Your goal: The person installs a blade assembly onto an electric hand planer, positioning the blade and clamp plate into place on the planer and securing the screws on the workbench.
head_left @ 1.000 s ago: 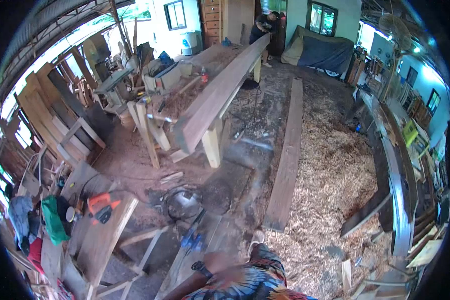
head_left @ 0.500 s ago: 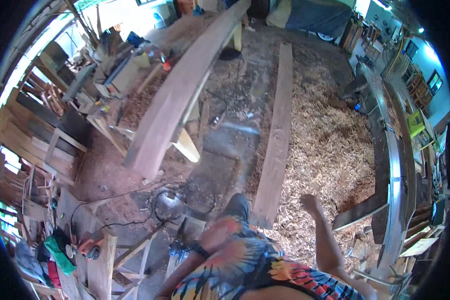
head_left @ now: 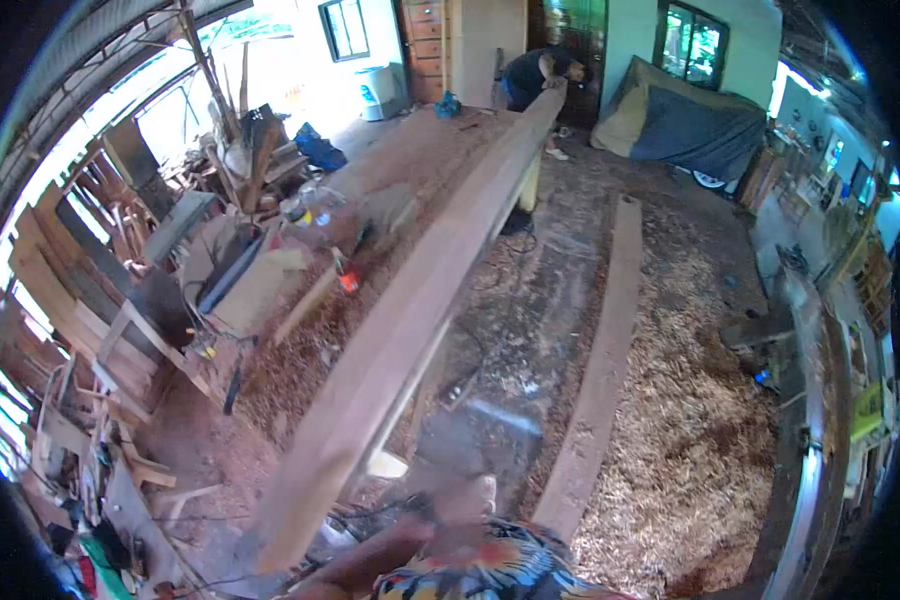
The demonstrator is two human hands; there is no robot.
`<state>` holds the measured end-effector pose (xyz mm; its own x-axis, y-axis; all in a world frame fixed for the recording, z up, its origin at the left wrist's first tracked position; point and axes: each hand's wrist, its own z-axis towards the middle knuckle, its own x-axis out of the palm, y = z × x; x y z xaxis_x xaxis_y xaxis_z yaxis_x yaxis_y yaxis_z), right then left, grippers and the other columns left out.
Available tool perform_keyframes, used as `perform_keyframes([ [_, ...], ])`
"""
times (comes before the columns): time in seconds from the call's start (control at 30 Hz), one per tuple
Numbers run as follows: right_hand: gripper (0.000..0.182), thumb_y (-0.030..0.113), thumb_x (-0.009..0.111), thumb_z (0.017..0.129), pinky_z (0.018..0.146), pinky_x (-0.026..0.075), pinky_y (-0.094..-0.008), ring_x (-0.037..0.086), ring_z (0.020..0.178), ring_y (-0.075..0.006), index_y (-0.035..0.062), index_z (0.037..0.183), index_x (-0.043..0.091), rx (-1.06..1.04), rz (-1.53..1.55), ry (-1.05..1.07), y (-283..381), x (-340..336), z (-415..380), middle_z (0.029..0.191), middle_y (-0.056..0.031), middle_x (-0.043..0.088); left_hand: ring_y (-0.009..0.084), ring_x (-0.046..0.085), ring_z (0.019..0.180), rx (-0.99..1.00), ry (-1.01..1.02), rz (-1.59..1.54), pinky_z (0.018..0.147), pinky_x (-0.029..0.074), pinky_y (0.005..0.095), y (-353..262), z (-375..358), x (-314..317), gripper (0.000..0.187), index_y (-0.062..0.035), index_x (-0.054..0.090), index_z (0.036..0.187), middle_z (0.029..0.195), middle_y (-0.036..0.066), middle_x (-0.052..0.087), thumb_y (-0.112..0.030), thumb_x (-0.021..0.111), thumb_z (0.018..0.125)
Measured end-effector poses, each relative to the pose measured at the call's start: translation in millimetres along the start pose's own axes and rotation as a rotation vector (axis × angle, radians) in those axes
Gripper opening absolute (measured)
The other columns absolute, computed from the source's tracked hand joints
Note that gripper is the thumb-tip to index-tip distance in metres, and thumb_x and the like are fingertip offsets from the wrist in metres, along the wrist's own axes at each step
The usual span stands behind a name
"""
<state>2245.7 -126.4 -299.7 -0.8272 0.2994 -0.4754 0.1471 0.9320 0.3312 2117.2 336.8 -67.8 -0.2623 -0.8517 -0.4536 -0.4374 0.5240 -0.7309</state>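
A long, wide wooden plank (head_left: 400, 370) runs from near me to the back, raised on wooden supports. My left hand (head_left: 418, 530) is smeared by motion at the bottom, close to the plank's near end; its fingers cannot be made out, nor whether it touches the wood. My right hand is out of view. At the plank's far end another person (head_left: 535, 78) bends over, with a hand at the wood.
A second long board (head_left: 600, 370) lies on the floor beside wood shavings (head_left: 680, 450). Scrap timber (head_left: 100, 290) leans at the left. A red-orange object (head_left: 347, 280) sits left of the plank. A covered vehicle (head_left: 680, 120) stands at the back; a long dark beam (head_left: 810, 470) is at the right.
My view has tilted up, bringing the bending person and back wall into sight. My right hand has left the frame. The raised plank's near end now appears lower and closer to me.
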Motion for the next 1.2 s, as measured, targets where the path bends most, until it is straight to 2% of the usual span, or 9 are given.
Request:
perform_keyframes([
  [0.13, 0.041, 0.035, 0.054, 0.097, 0.100, 0.051, -0.0500, 0.060, 0.122, -0.0298, 0.0071, 0.124, 0.066, 0.066, 0.074, -0.024, 59.3, -50.2, 27.3, 0.134, -0.0209, 0.061, 0.0391, 0.072, 0.082, 0.022, -0.205, 0.503, 0.072, 0.055, 0.0526, -29.3, 96.7, -93.9, 0.035, -0.0035, 0.066, 0.104, 0.087, 0.021, 0.071, -0.036, 0.064, 0.091],
  [0.33, 0.040, 0.034, 0.057, 0.095, 0.097, 0.052, -0.0494, 0.061, 0.119, -0.0315, 0.0066, 0.121, 0.067, 0.023, 0.030, -0.019, 153.4, -120.4, 132.2, 0.130, -0.0203, 0.063, 0.0429, 0.071, 0.078, 0.207, -0.298, 0.405, 0.068, 0.056, 0.0542, -94.6, 234.9, -188.1, 0.035, -0.0074, 0.063, 0.109, 0.081, 0.023, 0.070, -0.037, 0.066, 0.090],
  [0.47, 0.039, 0.033, 0.058, 0.094, 0.096, 0.052, -0.0490, 0.062, 0.116, -0.0326, 0.0062, 0.120, 0.068, -0.018, -0.037, -0.016, 220.2, -191.4, 226.8, 0.127, -0.0199, 0.064, 0.0420, 0.071, 0.092, 0.067, -0.193, 0.361, 0.077, 0.055, 0.0550, -126.9, 316.7, -239.7, 0.032, -0.0082, 0.071, 0.098, 0.095, 0.025, 0.072, -0.039, 0.063, 0.092],
  [0.57, 0.038, 0.032, 0.059, 0.093, 0.094, 0.052, -0.0486, 0.063, 0.115, -0.0334, 0.0059, 0.118, 0.068, -0.046, -0.090, -0.019, 264.7, -268.5, 289.2, 0.125, -0.0196, 0.065, 0.0417, 0.071, 0.092, -0.011, -0.162, 0.411, 0.078, 0.055, 0.0548, -146.2, 360.4, -283.9, 0.031, -0.0078, 0.071, 0.101, 0.095, 0.024, 0.073, -0.036, 0.063, 0.091],
  [0.73, 0.037, 0.031, 0.061, 0.091, 0.092, 0.053, -0.0481, 0.064, 0.112, -0.0348, 0.0055, 0.116, 0.069, -0.134, -0.183, -0.063, 347.8, -411.8, 395.3, 0.121, -0.0191, 0.067, 0.0451, 0.071, 0.086, -0.042, -0.241, 0.367, 0.074, 0.056, 0.0554, -164.0, 441.0, -344.1, 0.052, -0.0061, 0.060, 0.131, 0.089, 0.024, 0.072, -0.040, 0.066, 0.092],
  [0.83, 0.036, 0.030, 0.062, 0.090, 0.091, 0.053, -0.0478, 0.065, 0.110, -0.0357, 0.0052, 0.115, 0.069, -0.237, -0.256, -0.137, 423.3, -498.4, 466.1, 0.119, -0.0188, 0.068, 0.0435, 0.071, 0.086, 0.316, -0.400, 0.113, 0.075, 0.057, 0.0529, -183.5, 476.6, -401.5, 0.055, -0.0080, 0.056, 0.141, 0.089, 0.024, 0.072, -0.036, 0.066, 0.095],
  [0.93, 0.035, 0.030, 0.063, 0.089, 0.089, 0.054, -0.0475, 0.065, 0.109, -0.0365, 0.0050, 0.114, 0.070, -0.393, -0.327, -0.236, 524.5, -569.6, 534.0, 0.117, -0.0185, 0.069, 0.0385, 0.073, 0.084, 0.247, -0.317, 0.069, 0.076, 0.057, 0.0474, -239.2, 483.8, -510.8, 0.056, -0.0058, 0.052, 0.146, 0.102, 0.024, 0.072, -0.032, 0.065, 0.098],
  [1.03, 0.034, 0.029, 0.064, 0.088, 0.088, 0.054, -0.0471, 0.066, 0.107, -0.0373, 0.0047, 0.112, 0.070, -0.549, -0.376, -0.304, 627.8, -611.4, 584.0, 0.115, -0.0182, 0.070, 0.0308, 0.071, 0.087, 0.770, -0.739, 0.041, 0.075, 0.055, 0.0405, -234.7, 507.1, -613.6, 0.052, -0.0040, 0.054, 0.144, 0.103, 0.019, 0.072, -0.022, 0.068, 0.097],
  [1.2, 0.033, 0.028, 0.066, 0.087, 0.086, 0.055, -0.0466, 0.067, 0.104, -0.0387, 0.0043, 0.110, 0.071, -0.836, -0.494, -0.423, 786.1, -636.8, 618.2, 0.111, -0.0178, 0.072, 0.0243, 0.068, 0.099, 0.982, -0.942, -0.553, 0.083, 0.053, 0.0367, -290.8, 458.2, -737.7, 0.054, 0.0028, 0.054, 0.137, 0.116, 0.016, 0.069, -0.012, 0.074, 0.090],
])
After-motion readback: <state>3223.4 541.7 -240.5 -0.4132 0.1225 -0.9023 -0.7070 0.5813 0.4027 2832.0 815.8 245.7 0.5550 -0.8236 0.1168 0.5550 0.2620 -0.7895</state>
